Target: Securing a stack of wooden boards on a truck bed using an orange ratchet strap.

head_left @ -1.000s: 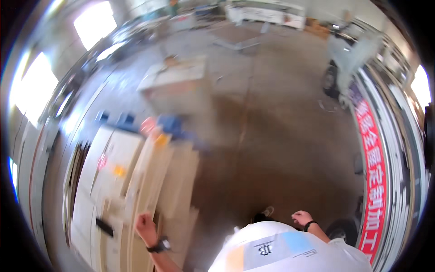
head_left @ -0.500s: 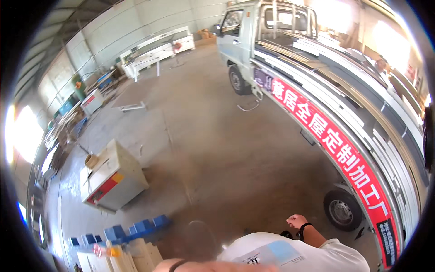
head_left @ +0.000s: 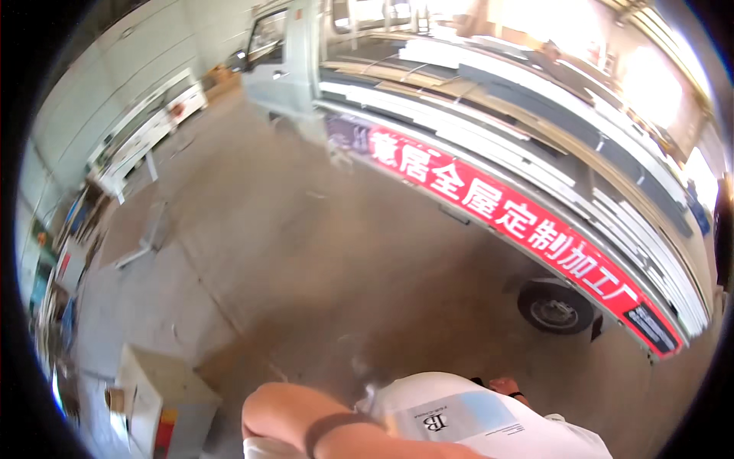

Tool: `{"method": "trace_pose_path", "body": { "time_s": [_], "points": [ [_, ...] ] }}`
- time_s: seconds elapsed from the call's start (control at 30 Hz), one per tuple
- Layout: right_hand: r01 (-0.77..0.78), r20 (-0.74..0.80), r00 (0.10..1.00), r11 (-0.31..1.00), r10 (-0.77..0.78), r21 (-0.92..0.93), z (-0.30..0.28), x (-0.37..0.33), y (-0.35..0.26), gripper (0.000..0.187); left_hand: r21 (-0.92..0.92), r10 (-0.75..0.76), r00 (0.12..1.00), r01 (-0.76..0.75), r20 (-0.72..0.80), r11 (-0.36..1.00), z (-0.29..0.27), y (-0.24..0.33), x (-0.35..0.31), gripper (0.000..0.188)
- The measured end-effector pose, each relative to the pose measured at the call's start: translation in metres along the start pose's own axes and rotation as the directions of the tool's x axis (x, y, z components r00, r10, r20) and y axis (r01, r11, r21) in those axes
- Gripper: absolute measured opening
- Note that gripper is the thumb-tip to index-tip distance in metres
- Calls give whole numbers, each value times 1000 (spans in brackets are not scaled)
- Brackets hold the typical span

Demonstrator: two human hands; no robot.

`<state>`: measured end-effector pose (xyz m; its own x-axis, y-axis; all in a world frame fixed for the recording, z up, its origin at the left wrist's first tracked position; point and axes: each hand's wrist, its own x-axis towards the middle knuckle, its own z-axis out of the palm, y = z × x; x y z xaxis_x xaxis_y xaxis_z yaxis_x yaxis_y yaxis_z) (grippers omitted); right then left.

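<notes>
My left arm is bent across the lower front of my white shirt, with a dark band across it. The hand at its end lies outside the picture. My right hand hangs beyond the shirt's far edge, small and slightly blurred, its fingers curled with no object showing in them. A dark band circles that wrist. Nearest to this hand is the rear wheel of a light-coloured pickup truck, with floor between them. Neither arm touches the truck.
Long boards and white strips load the truck's bed above a red side banner. At the lower left stands a pale cabinet. White machinery lines the far wall, and assorted materials lie along the left.
The view has swung right, so truck and cabinet sit farther left. My left arm has come up farther into view, while my right hand sits lower in the picture.
</notes>
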<state>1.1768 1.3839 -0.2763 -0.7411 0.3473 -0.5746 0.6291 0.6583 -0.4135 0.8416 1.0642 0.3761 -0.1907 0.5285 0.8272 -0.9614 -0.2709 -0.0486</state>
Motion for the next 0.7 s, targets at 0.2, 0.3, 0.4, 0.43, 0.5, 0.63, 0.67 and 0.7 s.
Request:
{"method": "trace_pose_path", "body": {
  "time_s": [0.2, 0.3, 0.4, 0.43, 0.5, 0.63, 0.67, 0.7],
  "points": [
    [44, 94, 995, 999, -43, -5, 13, 17, -103, 42, 727, -130, 979, -26, 158, 686, -15, 225, 44, 88],
    [52, -18, 998, 965, -58, -255, -46, 17, -207, 37, 755, 496, 868, -320, -7, 572, -15, 291, 55, 34],
    [-106, -7, 994, 994, 106, -36, -91, 52, -261, 35, 913, 249, 965, -31, -78, 406, -18, 400, 52, 32],
    [-202, -5, 978, 961, 206, 190, -98, 68, -263, 33, 970, 314, 949, -44, -35, 238, -18, 420, 53, 32],
    [-351, 72, 919, 723, 387, 595, -109, 102, -264, 30, 998, 380, 925, -36, 16, 47, -18, 452, 63, 33],
    [50, -40, 999, 880, -35, 473, -115, 194, -209, 23, 459, 156, 983, 93, 101, -883, 12, 494, 127, 41],
    [-182, 190, 982, 384, 18, 905, -136, 227, -215, 22, 305, 79, 990, 41, 115, -951, 20, 500, 143, 40],
    [-412, 411, 909, -282, -68, 866, -148, 253, -223, 23, 210, 25, 994, 2, 107, -978, 23, 508, 156, 40]
  ]
}}
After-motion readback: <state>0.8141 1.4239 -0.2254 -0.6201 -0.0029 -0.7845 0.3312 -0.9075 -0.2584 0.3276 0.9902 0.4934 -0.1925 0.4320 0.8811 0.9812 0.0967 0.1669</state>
